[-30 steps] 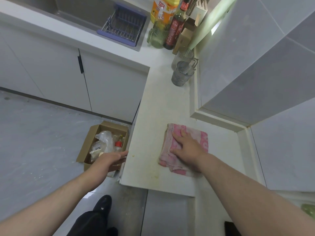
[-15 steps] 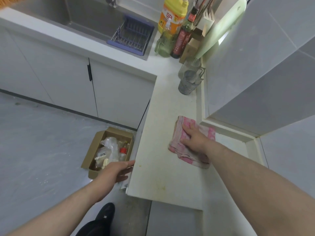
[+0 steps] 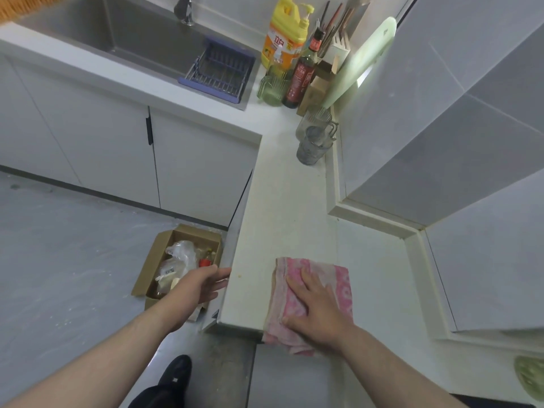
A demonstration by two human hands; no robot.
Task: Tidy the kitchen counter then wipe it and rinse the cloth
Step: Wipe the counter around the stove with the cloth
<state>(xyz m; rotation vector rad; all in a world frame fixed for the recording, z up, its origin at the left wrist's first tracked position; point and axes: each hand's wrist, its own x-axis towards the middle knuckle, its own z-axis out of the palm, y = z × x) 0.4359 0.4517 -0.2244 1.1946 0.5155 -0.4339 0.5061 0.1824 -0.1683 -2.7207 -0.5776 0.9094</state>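
Observation:
A pink patterned cloth (image 3: 338,282) lies folded at the near end of the white counter (image 3: 290,201), its lower edge hanging over the front edge. My right hand (image 3: 316,307) presses flat on the cloth with straight, spread fingers. My left hand (image 3: 200,285) is held open just off the counter's left edge, palm toward it, above the cardboard box. The steel sink (image 3: 141,33) with its tap is at the far left.
A cardboard box (image 3: 160,251) of rubbish sits on the floor below the counter. Two glass mugs (image 3: 313,142) stand by the wall. Further back are a green cup, a dark bottle (image 3: 301,75), a yellow jug (image 3: 284,33), a cutting board and a blue rack (image 3: 220,70).
My right hand has dragged the cloth back along the counter toward me, down to the front edge. My left hand has stayed by the counter's left edge.

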